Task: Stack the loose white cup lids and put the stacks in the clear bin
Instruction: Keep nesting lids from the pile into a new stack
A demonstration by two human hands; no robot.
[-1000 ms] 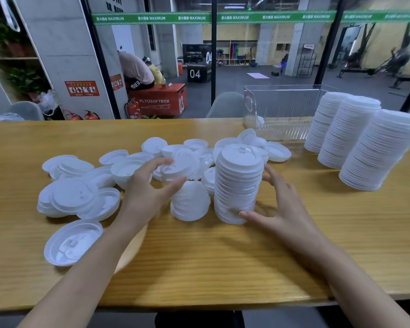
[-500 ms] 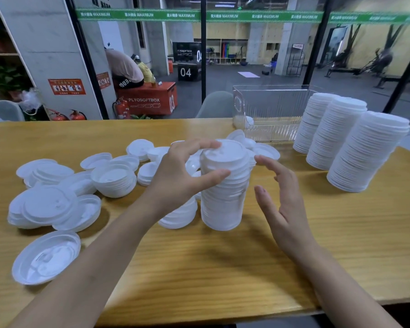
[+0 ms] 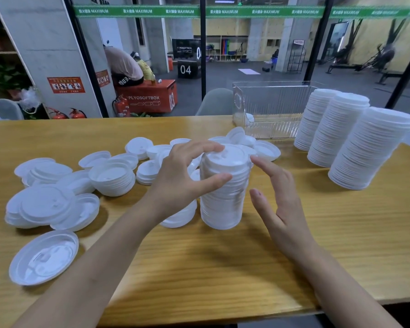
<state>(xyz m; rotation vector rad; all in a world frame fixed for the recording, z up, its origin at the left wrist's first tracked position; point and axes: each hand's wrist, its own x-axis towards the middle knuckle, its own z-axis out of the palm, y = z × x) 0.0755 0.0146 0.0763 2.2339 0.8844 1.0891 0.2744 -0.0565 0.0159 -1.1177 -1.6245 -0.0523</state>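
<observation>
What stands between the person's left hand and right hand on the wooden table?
In the head view, an upright stack of white lids stands there: the left hand grips it, the right hand is open beside it.

My left hand (image 3: 187, 176) has come over from the loose lids (image 3: 139, 145) to grab the tall stack (image 3: 224, 197), and my right hand (image 3: 279, 204) has lifted up beside it.
</observation>
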